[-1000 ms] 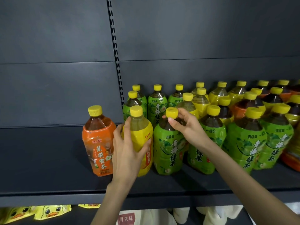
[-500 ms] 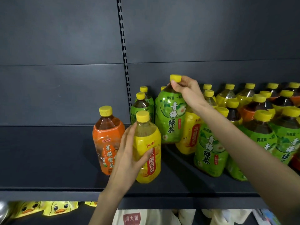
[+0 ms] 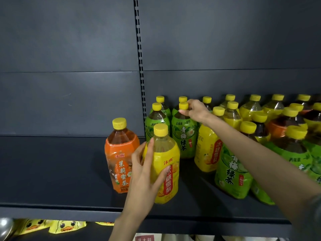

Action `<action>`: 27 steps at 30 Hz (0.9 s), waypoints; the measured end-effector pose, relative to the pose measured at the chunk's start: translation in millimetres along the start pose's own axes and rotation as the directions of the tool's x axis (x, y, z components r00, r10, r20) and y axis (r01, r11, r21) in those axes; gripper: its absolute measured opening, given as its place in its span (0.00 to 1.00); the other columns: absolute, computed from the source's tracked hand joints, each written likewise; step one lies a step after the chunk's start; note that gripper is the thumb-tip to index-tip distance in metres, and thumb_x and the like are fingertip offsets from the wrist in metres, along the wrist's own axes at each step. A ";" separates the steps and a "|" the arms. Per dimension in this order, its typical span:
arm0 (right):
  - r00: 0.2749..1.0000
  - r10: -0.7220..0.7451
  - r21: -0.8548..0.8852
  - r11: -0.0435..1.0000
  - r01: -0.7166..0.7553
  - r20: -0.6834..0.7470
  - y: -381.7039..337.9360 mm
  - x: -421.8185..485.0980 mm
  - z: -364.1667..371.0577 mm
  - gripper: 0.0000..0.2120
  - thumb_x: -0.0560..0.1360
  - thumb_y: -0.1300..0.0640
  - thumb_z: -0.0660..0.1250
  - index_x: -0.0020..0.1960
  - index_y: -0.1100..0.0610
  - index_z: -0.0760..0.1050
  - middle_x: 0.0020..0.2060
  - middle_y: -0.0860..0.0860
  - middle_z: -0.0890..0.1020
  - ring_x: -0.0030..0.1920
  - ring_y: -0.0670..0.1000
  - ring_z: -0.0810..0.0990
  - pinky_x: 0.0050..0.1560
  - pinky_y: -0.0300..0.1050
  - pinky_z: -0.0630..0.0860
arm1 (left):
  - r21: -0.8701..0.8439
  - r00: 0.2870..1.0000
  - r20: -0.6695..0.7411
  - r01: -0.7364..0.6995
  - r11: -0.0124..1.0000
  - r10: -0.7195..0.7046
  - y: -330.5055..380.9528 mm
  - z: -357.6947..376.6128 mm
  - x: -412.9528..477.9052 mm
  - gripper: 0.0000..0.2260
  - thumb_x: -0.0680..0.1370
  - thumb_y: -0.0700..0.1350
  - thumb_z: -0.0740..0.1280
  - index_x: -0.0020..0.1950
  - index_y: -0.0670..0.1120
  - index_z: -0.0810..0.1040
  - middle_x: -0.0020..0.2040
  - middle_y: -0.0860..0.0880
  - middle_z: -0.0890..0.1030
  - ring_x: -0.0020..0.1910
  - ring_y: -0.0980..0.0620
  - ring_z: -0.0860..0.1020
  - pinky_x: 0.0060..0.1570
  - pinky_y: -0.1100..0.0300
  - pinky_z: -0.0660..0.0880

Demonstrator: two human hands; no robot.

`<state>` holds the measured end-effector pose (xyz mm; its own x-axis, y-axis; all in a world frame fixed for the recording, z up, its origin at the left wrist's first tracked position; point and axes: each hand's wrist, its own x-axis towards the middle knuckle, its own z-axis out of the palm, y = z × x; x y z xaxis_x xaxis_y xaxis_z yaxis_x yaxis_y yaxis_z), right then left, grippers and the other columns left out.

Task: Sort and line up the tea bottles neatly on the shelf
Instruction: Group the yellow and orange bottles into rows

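My right hand (image 3: 197, 111) pinches the green tea bottle (image 3: 184, 136) by its cap, to seat it with its kind at the back of the shelf (image 3: 52, 171). My left hand (image 3: 145, 173) wraps the yellow bottle (image 3: 165, 162) up front (orange bottle (image 3: 121, 153) just beside it), probably to sort it next.

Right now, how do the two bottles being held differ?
Look: the yellow bottle has yellow label, pale liquid; the green bottle green label, dark tea. Hold: the left hand grips the yellow bottle's body at the shelf front; the right hand pinches the green bottle's cap, further back. Both upright, yellow-capped.
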<state>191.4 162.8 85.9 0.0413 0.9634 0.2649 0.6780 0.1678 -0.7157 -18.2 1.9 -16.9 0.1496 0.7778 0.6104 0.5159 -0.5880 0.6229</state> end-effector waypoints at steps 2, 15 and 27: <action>0.999 0.002 0.002 1.000 -0.002 0.035 0.6 2.8 -0.1 0.16 0.74 0.57 0.70 0.58 0.63 0.75 0.54 0.58 0.80 0.57 0.56 0.78 0.62 0.54 0.73 | -0.005 1.000 -0.008 -0.006 1.000 0.006 -0.9 1.3 0.1 0.33 0.73 0.62 0.59 0.72 0.69 0.44 0.69 0.64 0.52 0.69 0.71 0.51 0.61 0.76 0.57; 0.957 -0.249 -0.200 0.955 0.217 -0.149 -19.5 -56.4 -22.2 0.21 0.74 0.60 0.70 0.65 0.59 0.69 0.64 0.55 0.71 0.65 0.53 0.70 0.58 0.31 0.60 | -0.145 0.996 0.062 0.073 0.987 -0.065 -2.1 5.0 5.1 0.26 0.79 0.60 0.53 0.72 0.71 0.42 0.73 0.71 0.44 0.69 0.76 0.45 0.58 0.85 0.51; 0.775 -0.241 -0.325 0.945 0.049 -0.584 64.9 -187.4 -44.5 0.29 0.75 0.50 0.68 0.71 0.58 0.62 0.66 0.56 0.69 0.66 0.53 0.67 0.64 0.51 0.70 | 0.001 0.970 -0.242 -0.025 1.000 0.025 2.6 44.0 9.4 0.29 0.81 0.36 0.55 0.76 0.58 0.50 0.77 0.49 0.51 0.76 0.53 0.49 0.71 0.52 0.57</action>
<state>260.3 -16.2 18.5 0.2969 0.5844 0.7552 0.8807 0.1381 -0.4532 21.6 17.5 -31.0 -0.0466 0.6863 0.7258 0.5132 -0.6070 0.6068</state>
